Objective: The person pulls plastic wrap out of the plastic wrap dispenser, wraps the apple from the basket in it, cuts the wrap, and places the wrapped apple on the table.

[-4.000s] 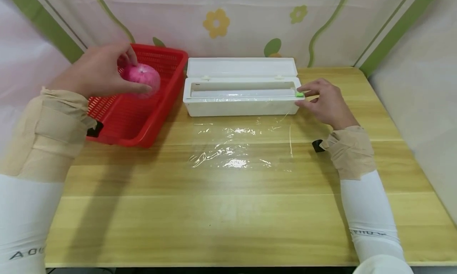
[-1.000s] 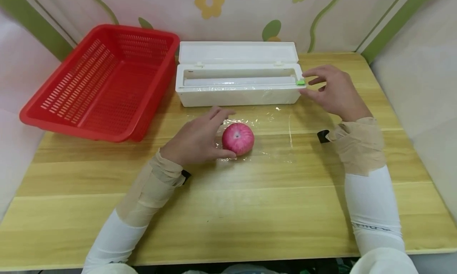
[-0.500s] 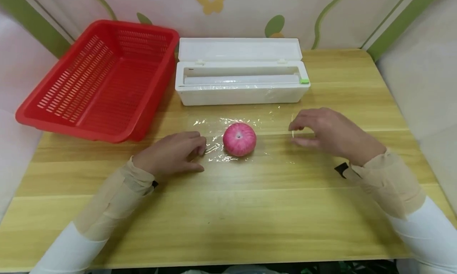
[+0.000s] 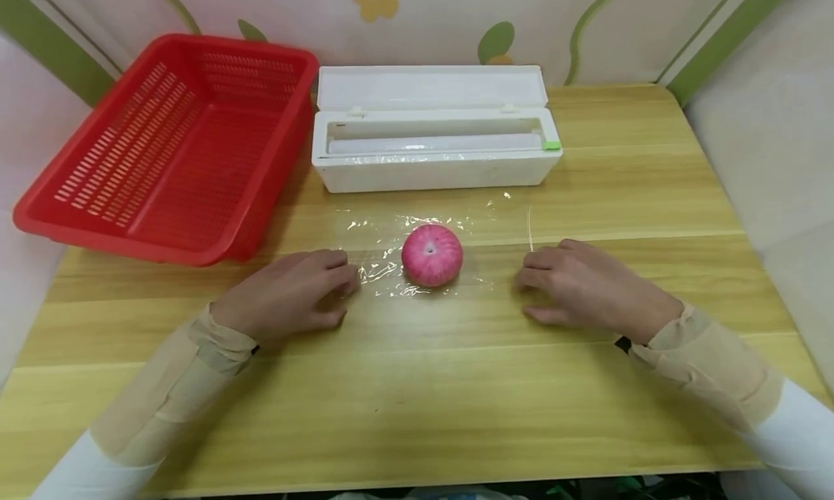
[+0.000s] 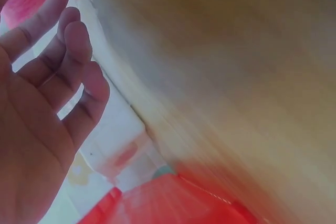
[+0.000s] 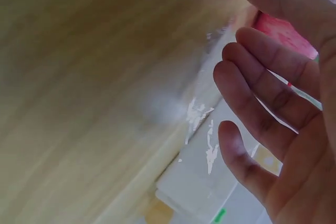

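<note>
A round pink fruit (image 4: 433,255), streaked and dimpled on top, sits on a sheet of clear cling film (image 4: 381,268) spread over the table. Behind it stands a white cling film dispenser (image 4: 436,173), its lid up and the roll (image 4: 436,144) visible inside. To the left of the fruit my left hand (image 4: 293,294) hovers low by the film's left edge. On the other side my right hand (image 4: 586,286) is by the film's right edge. Both wrist views show loosely bent fingers with nothing held; whether the fingertips touch the film I cannot tell.
At the back left a red plastic basket (image 4: 250,218) stands beside the dispenser. A green slider (image 4: 551,145) sits at the dispenser's right end. White patterned walls enclose the wooden table (image 4: 404,413) at the back and sides.
My left hand brought the pink fruit from over the basket onto the film, let go and drew back left. My right hand left the dispenser's green slider and came down toward the film's right edge.
</note>
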Demonstrator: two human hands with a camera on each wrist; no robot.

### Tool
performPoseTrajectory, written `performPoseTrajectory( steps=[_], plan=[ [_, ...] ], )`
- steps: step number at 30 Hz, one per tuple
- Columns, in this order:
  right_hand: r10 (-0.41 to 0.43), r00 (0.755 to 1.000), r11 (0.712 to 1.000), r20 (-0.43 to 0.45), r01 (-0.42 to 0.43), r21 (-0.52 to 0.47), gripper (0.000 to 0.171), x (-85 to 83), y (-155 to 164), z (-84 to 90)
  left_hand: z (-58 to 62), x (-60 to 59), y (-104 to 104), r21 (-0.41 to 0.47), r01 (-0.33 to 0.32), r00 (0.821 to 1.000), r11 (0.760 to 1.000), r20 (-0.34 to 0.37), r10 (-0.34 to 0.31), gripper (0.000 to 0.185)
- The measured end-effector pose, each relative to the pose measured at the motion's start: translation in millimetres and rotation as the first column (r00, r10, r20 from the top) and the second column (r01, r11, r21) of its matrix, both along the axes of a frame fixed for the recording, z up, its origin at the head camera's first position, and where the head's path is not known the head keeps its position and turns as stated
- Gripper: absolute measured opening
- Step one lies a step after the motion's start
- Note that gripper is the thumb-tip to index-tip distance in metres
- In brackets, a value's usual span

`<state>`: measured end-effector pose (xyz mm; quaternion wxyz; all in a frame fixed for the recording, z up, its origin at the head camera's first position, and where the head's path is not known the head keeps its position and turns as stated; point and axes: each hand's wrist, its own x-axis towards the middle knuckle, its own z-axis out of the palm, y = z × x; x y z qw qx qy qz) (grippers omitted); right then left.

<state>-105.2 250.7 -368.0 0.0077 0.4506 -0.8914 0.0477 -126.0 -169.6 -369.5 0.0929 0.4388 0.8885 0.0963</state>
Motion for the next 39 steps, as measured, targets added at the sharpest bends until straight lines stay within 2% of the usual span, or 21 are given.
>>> performPoseTrajectory(
  steps=[6, 12, 18, 22, 31, 35, 39],
  plan=[
    [0.011, 0.999, 0.999, -0.050, -0.013, -0.031, 0.019, 2.3, 3, -6.3, -1.1, 1.5, -7, 0.005, 0.004, 0.999, 1.000, -0.054, -0.004, 0.015],
    [0.024, 0.997, 0.998, -0.076, -0.028, -0.051, 0.018, 4.9, 1, -8.6, -2.9, 4.2, -10, 0.035, 0.021, 0.996, 0.999, -0.090, -0.018, 0.012],
    [0.009, 0.995, 0.998, -0.098, -0.016, -0.064, 0.018, 6.4, 0, -11.4, -4.0, 7.4, -13, 0.064, -0.008, 0.994, 0.998, -0.110, 0.015, 0.012],
    [-0.017, 0.993, 0.997, -0.120, 0.008, -0.075, 0.017, 7.9, 1, -11.3, -3.8, 10.0, -13, 0.069, -0.033, 0.995, 0.997, -0.091, 0.039, 0.010],
    [-0.089, 0.982, 0.990, -0.164, 0.069, -0.121, 0.015, 9.8, 3, -6.3, 3.5, 13.9, -11, 0.109, -0.105, 0.994, 0.988, 0.024, 0.103, 0.009],
    [-0.121, 0.984, 0.985, -0.130, 0.102, -0.142, 0.016, 10.7, 1, -1.7, 7.4, 14.7, -12, 0.150, -0.122, 0.992, 0.981, 0.050, 0.115, 0.009],
    [-0.134, 0.987, 0.974, -0.091, 0.114, -0.194, 0.020, 11.6, -1, 2.0, 10.8, 15.4, -10, 0.189, -0.121, 0.993, 0.974, 0.034, 0.116, 0.009]
  ],
)
